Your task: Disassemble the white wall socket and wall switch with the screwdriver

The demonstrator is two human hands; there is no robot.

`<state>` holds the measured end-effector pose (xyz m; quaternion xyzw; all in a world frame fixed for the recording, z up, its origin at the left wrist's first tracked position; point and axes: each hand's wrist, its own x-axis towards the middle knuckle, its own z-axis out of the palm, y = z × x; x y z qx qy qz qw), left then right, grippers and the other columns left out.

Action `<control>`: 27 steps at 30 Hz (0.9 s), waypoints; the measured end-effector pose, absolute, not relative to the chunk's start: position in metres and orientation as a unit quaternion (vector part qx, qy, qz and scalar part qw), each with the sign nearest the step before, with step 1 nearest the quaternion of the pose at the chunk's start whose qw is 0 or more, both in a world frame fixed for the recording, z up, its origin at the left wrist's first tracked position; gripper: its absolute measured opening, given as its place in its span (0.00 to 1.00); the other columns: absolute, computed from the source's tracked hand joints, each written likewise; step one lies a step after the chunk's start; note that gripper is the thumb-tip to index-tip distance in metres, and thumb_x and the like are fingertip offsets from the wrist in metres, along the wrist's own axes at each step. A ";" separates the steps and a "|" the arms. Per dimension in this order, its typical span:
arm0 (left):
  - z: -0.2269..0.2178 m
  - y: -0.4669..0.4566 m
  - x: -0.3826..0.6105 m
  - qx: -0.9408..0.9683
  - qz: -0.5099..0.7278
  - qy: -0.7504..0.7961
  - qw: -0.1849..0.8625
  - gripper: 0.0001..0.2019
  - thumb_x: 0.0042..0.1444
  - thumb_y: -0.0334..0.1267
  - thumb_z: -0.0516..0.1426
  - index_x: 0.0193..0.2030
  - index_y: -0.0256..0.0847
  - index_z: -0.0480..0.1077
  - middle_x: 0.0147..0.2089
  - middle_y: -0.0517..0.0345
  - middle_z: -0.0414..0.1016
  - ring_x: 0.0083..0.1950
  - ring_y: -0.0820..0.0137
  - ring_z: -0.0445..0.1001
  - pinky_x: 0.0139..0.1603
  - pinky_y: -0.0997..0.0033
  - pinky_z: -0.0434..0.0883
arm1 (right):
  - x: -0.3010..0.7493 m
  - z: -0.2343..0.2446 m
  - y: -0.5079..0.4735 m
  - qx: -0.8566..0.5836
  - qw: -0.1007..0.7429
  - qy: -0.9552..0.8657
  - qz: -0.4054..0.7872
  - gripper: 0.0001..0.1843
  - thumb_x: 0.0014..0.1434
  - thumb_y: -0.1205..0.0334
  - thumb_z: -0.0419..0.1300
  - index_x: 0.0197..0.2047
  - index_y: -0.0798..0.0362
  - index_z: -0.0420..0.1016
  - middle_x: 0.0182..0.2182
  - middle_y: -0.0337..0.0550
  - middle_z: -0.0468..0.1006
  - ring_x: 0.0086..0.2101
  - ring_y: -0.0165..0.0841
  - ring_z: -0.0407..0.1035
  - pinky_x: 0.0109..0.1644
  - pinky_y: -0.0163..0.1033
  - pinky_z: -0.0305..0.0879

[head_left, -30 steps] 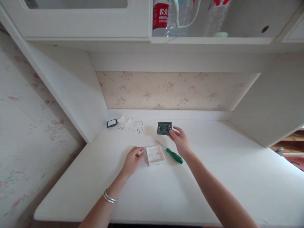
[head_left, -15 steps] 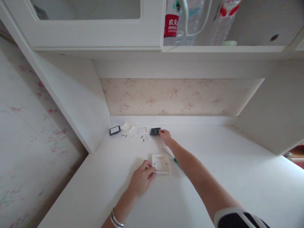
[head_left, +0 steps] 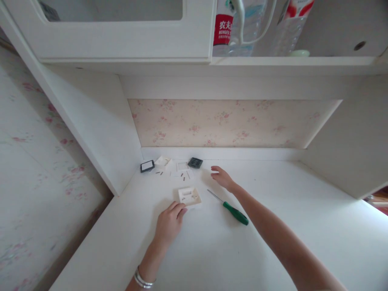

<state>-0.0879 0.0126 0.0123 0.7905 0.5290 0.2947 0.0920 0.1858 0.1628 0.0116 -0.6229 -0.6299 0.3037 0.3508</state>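
My left hand (head_left: 169,224) grips the near left corner of a white square wall-switch back box (head_left: 189,197), between thumb and fingers. The box's hollow side faces up. My right hand (head_left: 222,178) is empty, its fingers apart, just right of a dark square module (head_left: 195,163) that lies near the back of the desk. Between my arms lies a screwdriver (head_left: 235,213) with a green handle, its tip pointing to the back left.
Several small screws (head_left: 183,176) and a thin white frame (head_left: 182,166) lie at the back, beside a white plastic part (head_left: 163,162) and a black-framed piece (head_left: 147,166). Bottles (head_left: 222,30) stand on the shelf above the white desk (head_left: 273,234).
My right hand has let go of the dark module and moved right; the module sits slightly farther back, turned. My left hand has shifted the white box left and back.
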 end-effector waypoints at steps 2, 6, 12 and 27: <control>0.012 0.017 -0.099 0.769 0.314 0.553 0.066 0.11 0.63 0.40 0.47 0.41 0.45 0.70 0.40 0.58 0.74 0.40 0.70 0.73 0.41 0.74 0.68 | 0.206 0.012 0.131 -0.615 0.384 -0.613 0.313 0.21 0.55 0.60 0.54 0.52 0.51 0.67 0.47 0.47 0.74 0.35 0.31 0.72 0.37 0.37 0.68; 0.009 0.026 -0.119 0.723 0.324 0.609 0.020 0.10 0.62 0.40 0.49 0.42 0.45 0.70 0.41 0.57 0.74 0.40 0.68 0.73 0.40 0.73 0.67 | 0.247 0.005 0.046 -0.617 0.433 -0.581 0.307 0.19 0.55 0.53 0.53 0.47 0.52 0.69 0.44 0.47 0.75 0.32 0.31 0.71 0.33 0.37 0.68; 0.002 0.036 -0.128 0.681 0.285 0.674 -0.014 0.10 0.61 0.39 0.49 0.42 0.44 0.71 0.42 0.57 0.75 0.41 0.67 0.74 0.41 0.73 0.66 | 0.292 -0.016 -0.093 -0.719 0.454 -0.464 0.247 0.23 0.49 0.41 0.57 0.42 0.48 0.74 0.34 0.41 0.78 0.25 0.33 0.69 0.29 0.36 0.65; 0.011 0.076 -0.137 0.680 0.189 0.708 0.011 0.23 0.59 0.35 0.48 0.63 0.44 0.58 0.54 0.50 0.72 0.47 0.63 0.73 0.45 0.68 0.68 | 0.293 -0.020 -0.126 -0.730 0.430 -0.469 0.249 0.23 0.52 0.41 0.54 0.39 0.50 0.74 0.25 0.39 0.75 0.30 0.36 0.70 0.33 0.37 0.63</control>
